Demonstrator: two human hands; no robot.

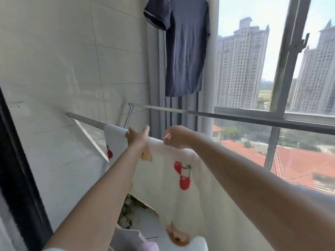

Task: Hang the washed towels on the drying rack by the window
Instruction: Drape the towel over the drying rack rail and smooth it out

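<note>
Head view, from left to right: a white tiled wall (72,51); then the near bar (85,120) of the drying rack; a small white towel (113,140) with a red spot hangs over it; the left hand (136,137) rests on the bar beside it, fingers spread out, holding nothing that I can see; the big cream towel (174,187) with red cherries hangs over the same bar, under both hands; the right hand (175,136) is curled loosely just above the top edge of that towel, and I cannot tell if it pinches the cloth or not; a far bar (235,115) runs by the window (253,69); a dark blue shirt (186,48) hangs up high.

What could go wrong: the big towel looks longer on the near side, so I think it could slide off the bar if nobody holds it; it also looks bunched, so it may dry slowly.

Counting: two hands; two towels on the rack; two bars; one shirt.
</note>
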